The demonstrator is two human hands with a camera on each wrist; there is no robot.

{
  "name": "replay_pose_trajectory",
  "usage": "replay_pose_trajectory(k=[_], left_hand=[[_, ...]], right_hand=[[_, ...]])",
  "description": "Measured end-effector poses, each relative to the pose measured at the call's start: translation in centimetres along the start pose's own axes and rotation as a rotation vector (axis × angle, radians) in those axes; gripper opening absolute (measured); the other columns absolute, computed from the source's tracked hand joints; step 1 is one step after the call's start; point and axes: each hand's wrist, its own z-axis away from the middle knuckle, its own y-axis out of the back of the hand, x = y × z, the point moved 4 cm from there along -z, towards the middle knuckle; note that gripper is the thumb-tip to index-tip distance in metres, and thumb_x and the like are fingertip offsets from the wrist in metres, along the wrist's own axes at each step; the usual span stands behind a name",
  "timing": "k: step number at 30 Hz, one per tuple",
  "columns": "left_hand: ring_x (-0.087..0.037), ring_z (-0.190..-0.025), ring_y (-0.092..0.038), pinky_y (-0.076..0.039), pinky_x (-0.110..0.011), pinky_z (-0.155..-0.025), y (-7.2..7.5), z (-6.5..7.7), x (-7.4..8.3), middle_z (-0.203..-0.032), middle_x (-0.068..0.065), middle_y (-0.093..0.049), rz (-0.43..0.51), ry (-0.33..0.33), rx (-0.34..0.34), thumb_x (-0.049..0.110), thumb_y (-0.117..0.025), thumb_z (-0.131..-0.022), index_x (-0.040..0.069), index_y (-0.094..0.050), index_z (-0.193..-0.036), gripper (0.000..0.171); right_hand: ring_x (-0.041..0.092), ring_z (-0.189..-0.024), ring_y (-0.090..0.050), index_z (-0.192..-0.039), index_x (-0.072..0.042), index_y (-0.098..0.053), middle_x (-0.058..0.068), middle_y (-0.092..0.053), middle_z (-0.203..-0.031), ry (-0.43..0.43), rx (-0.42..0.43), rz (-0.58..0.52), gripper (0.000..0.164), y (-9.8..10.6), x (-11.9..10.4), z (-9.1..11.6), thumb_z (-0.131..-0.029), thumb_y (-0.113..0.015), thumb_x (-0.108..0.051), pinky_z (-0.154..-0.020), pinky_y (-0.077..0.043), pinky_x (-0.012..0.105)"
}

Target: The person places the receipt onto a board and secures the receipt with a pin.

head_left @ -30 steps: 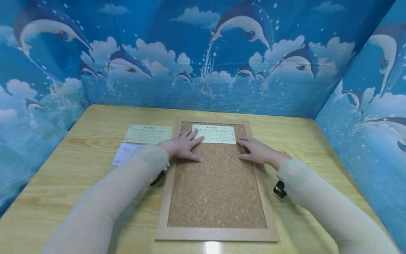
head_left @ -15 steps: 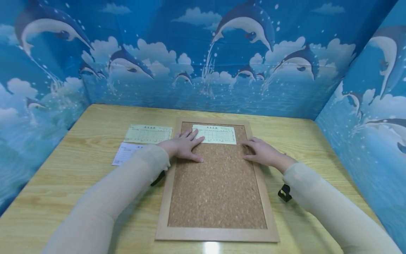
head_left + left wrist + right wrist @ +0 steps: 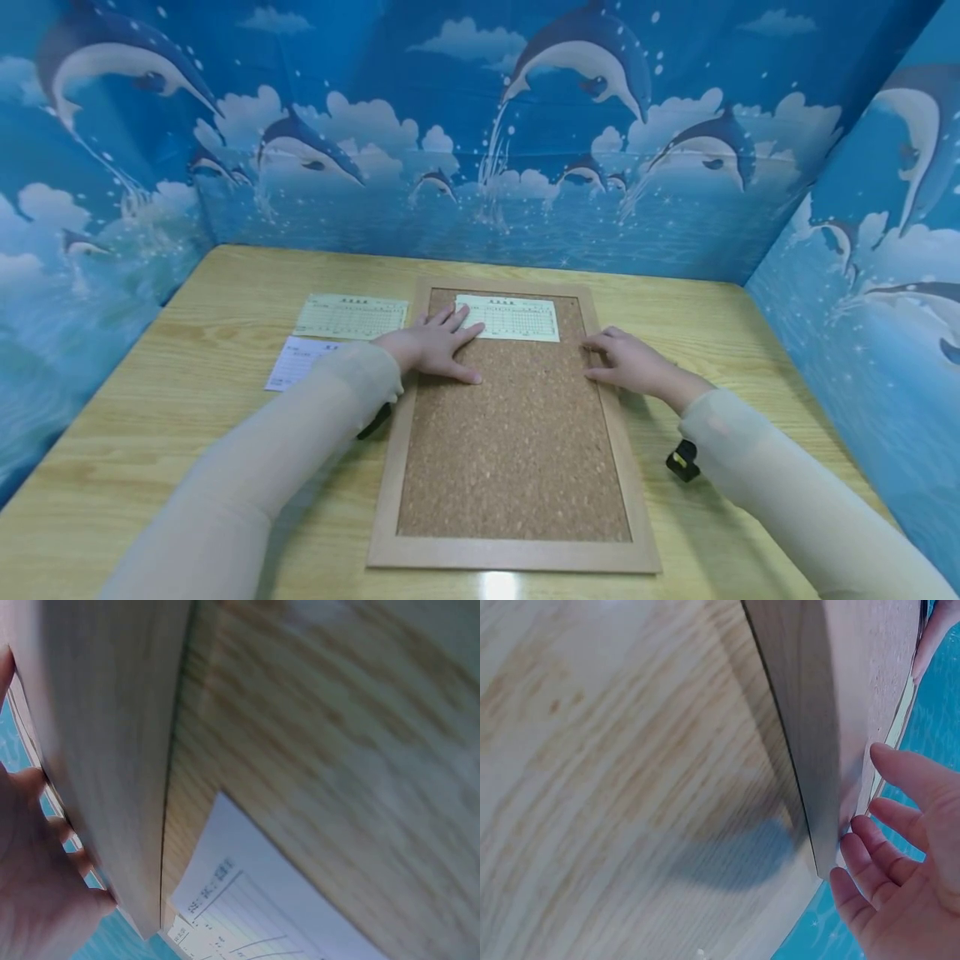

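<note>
Touching green paper (image 3: 513, 318), the left hand (image 3: 433, 342) rests on the corkboard (image 3: 513, 450).

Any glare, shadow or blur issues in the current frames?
Head: bright glare spot on the table, just below the cork board's near edge; fine print on the green slip lying on it is too small to read. Left wrist: print on the white slip is blurred, wood grain soft. Right wrist: soft bluish shadow on the table beside the frame.

Your left hand (image 3: 435, 343): palm down, fingers spread. Your right hand (image 3: 630, 361): fingers loosely bent, thumb apart. Left arm (image 3: 232, 492), right arm (image 3: 802, 492) reach forward.
</note>
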Motion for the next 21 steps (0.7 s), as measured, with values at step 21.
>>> replay_pose_trajectory(k=[21], left_hand=[[-0.024,-0.138,0.02,0.004,-0.054,-0.109,-0.1,-0.1,-0.1,-0.154,-0.003,0.019,0.008,-0.006,0.003,0.075,-0.046,-0.078,0.033,-0.001,-0.15,0.094]], right_hand=[[0.036,-0.106,-0.053,-0.132,0.004,-0.047,0.02,-0.052,-0.116,-0.053,-0.014,-0.06,0.053,0.4,1.2,1.0,-0.089,-0.065,-0.021,-0.088,-0.044,0.049]])
